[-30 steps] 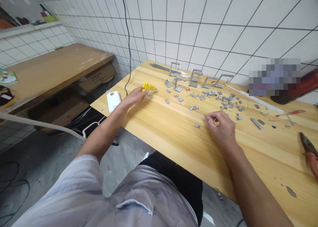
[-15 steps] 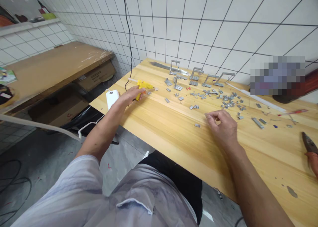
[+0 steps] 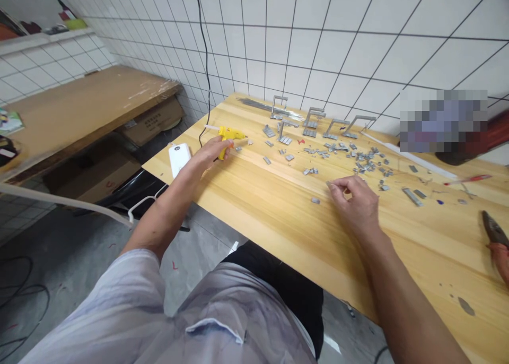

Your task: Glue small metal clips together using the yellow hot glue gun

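My left hand (image 3: 208, 152) reaches to the far left part of the wooden table (image 3: 278, 221) and its fingers close round the handle of a yellow glue gun (image 3: 230, 136), whose nozzle points right. My right hand (image 3: 353, 199) rests on the table near the middle, fingers curled in a pinch; what they hold is too small to make out. Several small grey metal staple pieces (image 3: 358, 159) lie scattered just beyond it, and one lone piece (image 3: 315, 200) lies to its left.
A white power bank (image 3: 177, 157) lies at the table's left corner, with a black cable (image 3: 203, 61) running up the tiled wall. Small staple-built frames (image 3: 318, 122) stand near the wall. Pliers (image 3: 495, 234) and a red screwdriver (image 3: 469, 180) lie at the right.
The left hand has lifted the glue gun slightly and tilted it. The right hand has stayed where it was.
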Demonstrator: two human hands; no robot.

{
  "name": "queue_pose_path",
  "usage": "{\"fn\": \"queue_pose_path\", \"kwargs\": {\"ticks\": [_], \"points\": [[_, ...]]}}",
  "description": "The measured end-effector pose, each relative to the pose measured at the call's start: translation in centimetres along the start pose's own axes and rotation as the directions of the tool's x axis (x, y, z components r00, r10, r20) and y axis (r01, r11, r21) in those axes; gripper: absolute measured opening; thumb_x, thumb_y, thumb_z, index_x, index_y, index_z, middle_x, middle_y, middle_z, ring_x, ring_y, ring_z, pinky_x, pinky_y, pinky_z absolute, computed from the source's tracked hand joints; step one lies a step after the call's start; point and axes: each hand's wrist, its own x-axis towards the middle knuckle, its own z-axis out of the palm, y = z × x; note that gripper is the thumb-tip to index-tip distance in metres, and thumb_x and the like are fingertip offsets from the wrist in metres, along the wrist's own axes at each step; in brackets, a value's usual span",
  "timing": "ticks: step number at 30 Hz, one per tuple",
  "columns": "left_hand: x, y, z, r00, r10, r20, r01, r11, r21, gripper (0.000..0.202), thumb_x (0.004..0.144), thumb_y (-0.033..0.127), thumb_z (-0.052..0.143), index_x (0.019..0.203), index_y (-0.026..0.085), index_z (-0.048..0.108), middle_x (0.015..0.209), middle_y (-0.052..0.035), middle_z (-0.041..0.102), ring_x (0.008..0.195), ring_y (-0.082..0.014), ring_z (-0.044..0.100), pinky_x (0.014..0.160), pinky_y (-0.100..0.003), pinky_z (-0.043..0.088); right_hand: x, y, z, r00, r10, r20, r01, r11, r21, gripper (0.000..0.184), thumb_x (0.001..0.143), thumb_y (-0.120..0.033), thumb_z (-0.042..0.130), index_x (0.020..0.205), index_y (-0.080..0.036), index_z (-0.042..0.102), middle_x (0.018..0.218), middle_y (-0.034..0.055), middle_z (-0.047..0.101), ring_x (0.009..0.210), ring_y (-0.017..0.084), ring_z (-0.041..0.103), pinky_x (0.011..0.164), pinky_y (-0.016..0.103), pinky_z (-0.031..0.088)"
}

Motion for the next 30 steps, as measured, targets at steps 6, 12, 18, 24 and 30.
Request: {"fn": "queue_pose_path", "kwargs": {"ticks": [6,12,18,24,30], "points": [[-0.4,0.1,1.3,0.998,0.025,0.052,-0.030,0.995,0.092,0.028,0.089,0.041,0.062,0.071,0.021,0.054,0.063,-0.0024,0.056,0.064,-0.0182,0.054,0.064,-0.030,0.043,0.0,0.1,0.0,1.000,0.010,-0.002,-0.010,1.000,-0.005,0.011,0.092,-0.019,0.066,0.082,-0.024,0.068,0.076,0.0006,0.070,0.069,0.017,0.063,0.068,0.032,0.051],[-0.7,-0.7,0.7,0.996,0.075,0.040,-0.080,0.987,0.140,0.031,0.089,0.047,0.063,0.074,0.021,0.057,0.067,-0.0020,0.061,0.068,-0.0184,0.056,0.065,-0.029,0.042,0.0,-0.1,0.0,0.999,0.036,0.018,-0.036,0.999,-0.015,0.013,0.094,-0.022,0.063,0.082,-0.025,0.068,0.076,0.0018,0.070,0.070,0.018,0.063,0.069,0.034,0.052],[-0.5,0.1,1.6,0.998,0.014,0.059,-0.020,0.994,0.106,0.028,0.088,0.044,0.062,0.074,0.021,0.055,0.065,-0.0037,0.060,0.065,-0.0190,0.057,0.064,-0.031,0.044,0.0,-0.2,-0.1,0.998,0.056,0.034,-0.056,0.998,-0.017,0.014,0.094,-0.025,0.063,0.081,-0.025,0.068,0.076,0.0022,0.070,0.069,0.019,0.063,0.068,0.034,0.051],[0.3,0.4,0.6,0.987,-0.067,0.143,0.058,0.996,0.065,0.025,0.089,0.044,0.061,0.078,0.021,0.061,0.066,-0.0047,0.059,0.062,-0.0192,0.057,0.059,-0.033,0.046,0.1,-0.2,-0.2,0.999,0.037,0.023,-0.037,0.999,-0.002,0.012,0.093,-0.022,0.064,0.082,-0.025,0.067,0.075,0.0012,0.070,0.069,0.018,0.063,0.068,0.033,0.050],[1.4,-0.5,-0.5,0.978,-0.076,0.194,0.046,0.987,0.152,0.043,0.097,0.064,0.052,0.083,0.025,0.066,0.071,-0.0086,0.060,0.069,-0.0224,0.061,0.066,-0.042,0.053,0.1,-0.3,-0.1,0.999,0.046,0.026,-0.046,0.999,0.010,0.015,0.094,-0.025,0.062,0.080,-0.025,0.066,0.074,0.0016,0.070,0.068,0.019,0.064,0.067,0.034,0.051]]}}
